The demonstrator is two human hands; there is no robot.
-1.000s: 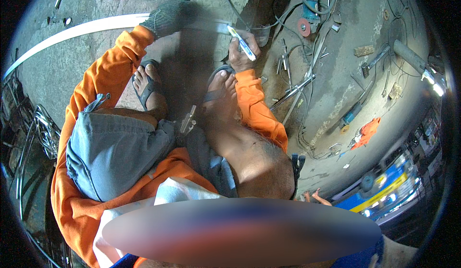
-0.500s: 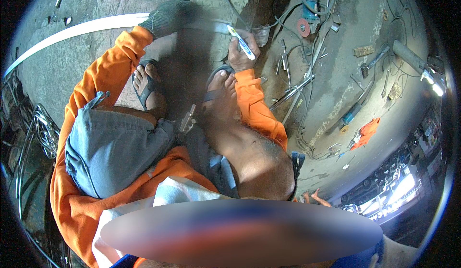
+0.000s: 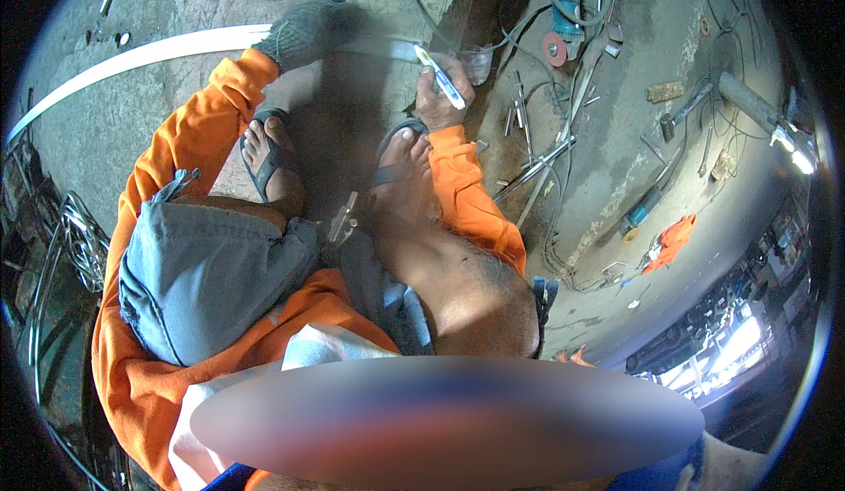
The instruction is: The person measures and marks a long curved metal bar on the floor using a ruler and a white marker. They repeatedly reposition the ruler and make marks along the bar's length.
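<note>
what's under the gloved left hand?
The left hand, in a dark glove, presses on a long pale metal strip lying on the concrete floor. The stretch under the palm is covered.

there is one view, from a fisheye camera worn on the person's head, and it looks almost straight down over the squatting body onto the concrete floor [image 3: 158,113]. the knees and sandalled feet fill the middle and sit close to the lens, while the left hand [image 3: 304,33] and the right hand [image 3: 440,95] lie farther off near the top. the arms reach up the picture from the lower part. straight edges bend toward the round dark rim, as the long white strip [image 3: 132,60] does at the upper left. no second view shares the scene.
</note>
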